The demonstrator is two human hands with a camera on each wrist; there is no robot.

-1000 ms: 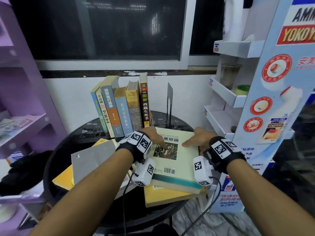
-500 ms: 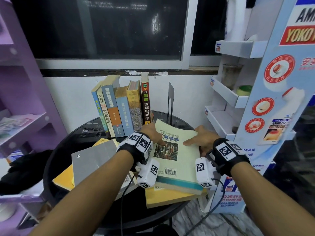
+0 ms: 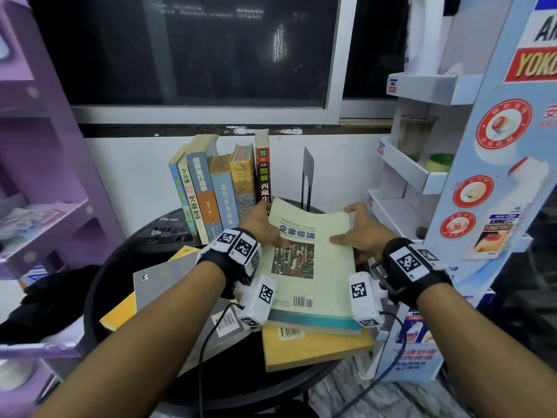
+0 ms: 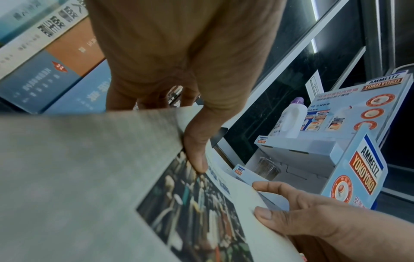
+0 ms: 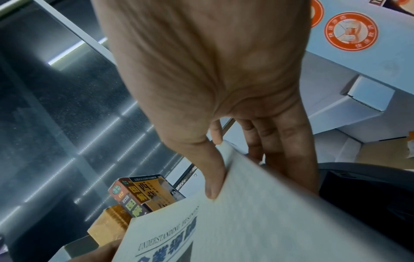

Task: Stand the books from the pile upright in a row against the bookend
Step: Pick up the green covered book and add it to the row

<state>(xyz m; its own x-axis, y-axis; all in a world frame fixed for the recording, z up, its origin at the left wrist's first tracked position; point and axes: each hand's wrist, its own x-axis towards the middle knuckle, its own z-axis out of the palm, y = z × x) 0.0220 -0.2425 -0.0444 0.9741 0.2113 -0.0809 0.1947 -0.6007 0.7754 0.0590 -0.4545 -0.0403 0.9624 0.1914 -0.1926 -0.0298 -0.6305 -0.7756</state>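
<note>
The pale green book (image 3: 313, 260) titled "Understanding Business" is what we hold now with both hands, its far end tilted up above the pile on the round black table (image 3: 99, 297). Our left hand (image 3: 260, 226) grips its left edge, thumb on the cover and the other fingers under it (the left wrist view shows the thumb pressed at the edge of the city photo). Our right hand (image 3: 361, 229) grips the right edge in the same way, thumb on top, fingers below. The near end of the book rests on a yellow book (image 3: 316, 346) of the pile; a grey book (image 3: 162, 285) lies at 9 o'clock from it, over another yellow one.

At 12 o'clock from our hands stands the black metal bookend (image 3: 307, 179). At 11 o'clock is the row of upright books (image 3: 220, 191), leaning slightly left, and between its last red-spined book (image 3: 262, 173) and the bookend there is a gap. A white display stand (image 3: 422, 182) is at 2 o'clock.
</note>
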